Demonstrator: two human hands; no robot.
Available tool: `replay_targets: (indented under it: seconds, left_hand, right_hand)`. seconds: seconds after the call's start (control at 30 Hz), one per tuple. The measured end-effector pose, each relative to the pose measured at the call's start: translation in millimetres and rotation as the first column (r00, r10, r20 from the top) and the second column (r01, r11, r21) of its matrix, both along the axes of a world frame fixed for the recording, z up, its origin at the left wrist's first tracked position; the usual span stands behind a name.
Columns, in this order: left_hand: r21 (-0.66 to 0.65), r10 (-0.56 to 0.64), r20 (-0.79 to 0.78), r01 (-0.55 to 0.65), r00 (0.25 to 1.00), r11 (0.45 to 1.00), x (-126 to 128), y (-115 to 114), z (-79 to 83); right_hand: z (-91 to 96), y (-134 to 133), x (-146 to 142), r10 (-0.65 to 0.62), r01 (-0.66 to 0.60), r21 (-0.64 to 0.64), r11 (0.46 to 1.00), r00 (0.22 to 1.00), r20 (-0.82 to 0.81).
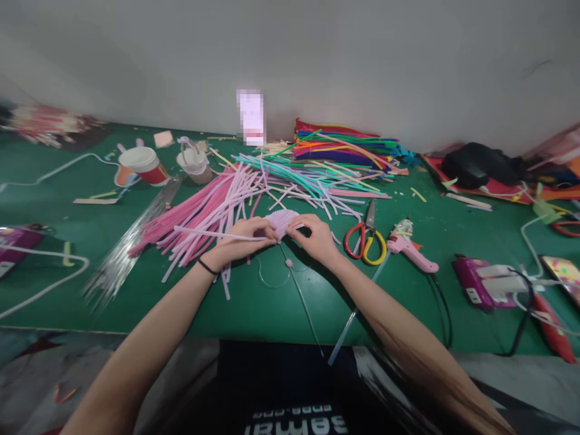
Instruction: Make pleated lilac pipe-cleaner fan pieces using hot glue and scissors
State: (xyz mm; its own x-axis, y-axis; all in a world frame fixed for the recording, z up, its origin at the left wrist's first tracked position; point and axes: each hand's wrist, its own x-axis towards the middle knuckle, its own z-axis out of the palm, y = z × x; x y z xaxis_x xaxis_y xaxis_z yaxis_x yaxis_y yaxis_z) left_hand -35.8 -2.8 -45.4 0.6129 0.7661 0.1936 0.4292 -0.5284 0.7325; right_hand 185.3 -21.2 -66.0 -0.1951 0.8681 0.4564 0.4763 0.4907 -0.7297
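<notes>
Over the middle of the green table, a fan-shaped lilac pipe cleaner piece (pixel 281 223) is pinched between both hands. My left hand (pixel 244 237) grips its left edge, and a loose lilac pipe cleaner (pixel 203 233) sticks out leftward past this hand. My right hand (pixel 315 237) has its thumb and forefinger closed on the right edge. Below the piece, a thin wire stem (pixel 303 299) with a small pale bead (pixel 289 263) slants toward my lap. Pink and lilac pipe cleaners (pixel 194 211) lie in a heap beside my left hand.
Scissors (pixel 369 235) with red and yellow handles and a pink glue gun (pixel 412 248) lie on the right, near a purple power strip (pixel 484 281). Left are a lidded paper cup (pixel 144 165) and thin wires (pixel 131 248). Colourful pipe cleaner bundles (pixel 344 148) lie behind.
</notes>
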Motion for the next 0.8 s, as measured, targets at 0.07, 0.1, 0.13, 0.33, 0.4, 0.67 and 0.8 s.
replay_targets:
  seconds: [0.07,0.1,0.13,0.33,0.4,0.67,0.8]
  left_hand:
    - [0.046,0.031,-0.054,-0.028,0.998,0.999,2,-2,0.5]
    - [0.071,0.044,-0.076,-0.039,0.996,0.997,4,-3,0.2]
    - [0.094,0.051,-0.092,-0.043,0.994,0.995,5,-4,-0.3]
    - [0.153,0.036,-0.109,-0.019,0.993,0.988,7,-3,-5.0]
    - [0.148,0.033,-0.112,-0.016,0.993,0.989,6,-2,-5.5]
    - [0.13,0.043,-0.046,-0.037,0.998,0.991,10,-3,-1.7]
    - [0.148,0.056,-0.025,-0.051,0.998,0.988,13,-3,-0.9]
  right_hand:
    - [-0.1,0,-1,0.007,-0.007,-0.005,1.0,1.0,-0.006]
    - [0.0,0,-3,0.016,-0.016,-0.009,1.0,1.0,-0.012]
    - [0.3,-1,-4,0.026,-0.026,-0.013,1.0,1.0,-0.018]
    - [1.8,-3,-7,0.018,-0.018,-0.048,0.999,1.0,-0.007]
    - [2.7,-2,-5,0.025,-0.025,-0.046,0.999,1.0,-0.006]
    - [11.6,-1,11,0.152,-0.195,0.098,0.976,0.93,0.336]
    - [14.2,-5,10,0.098,-0.177,0.103,0.979,0.846,0.525]
